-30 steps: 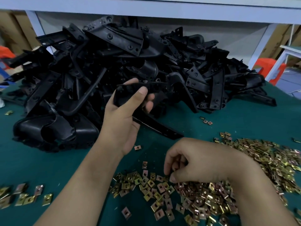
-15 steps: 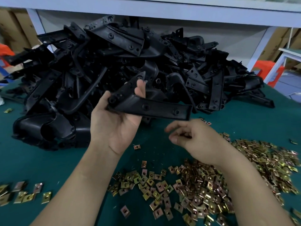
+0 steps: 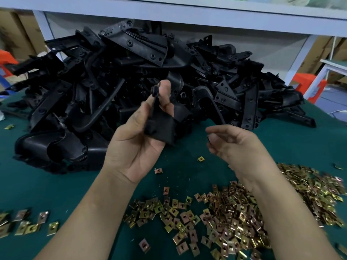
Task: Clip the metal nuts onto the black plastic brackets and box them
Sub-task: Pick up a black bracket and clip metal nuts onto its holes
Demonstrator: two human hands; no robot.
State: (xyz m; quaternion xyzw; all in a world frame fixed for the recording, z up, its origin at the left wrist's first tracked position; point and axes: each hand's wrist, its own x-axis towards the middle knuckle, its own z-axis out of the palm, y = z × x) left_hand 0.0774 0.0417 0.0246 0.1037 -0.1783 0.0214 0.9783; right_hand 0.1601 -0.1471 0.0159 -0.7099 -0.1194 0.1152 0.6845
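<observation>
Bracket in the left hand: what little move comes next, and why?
Probably the right hand closes the gap to the bracket and clips on one of the nuts: the left hand holds the bracket up, the right just beside it. Whether its fingers pinch one is unclear.

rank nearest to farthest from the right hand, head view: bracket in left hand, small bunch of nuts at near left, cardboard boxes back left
1. held bracket, in the left hand, just left of the right hand
2. small bunch of nuts, on the table's near left
3. cardboard boxes, beyond the table, back left
</observation>
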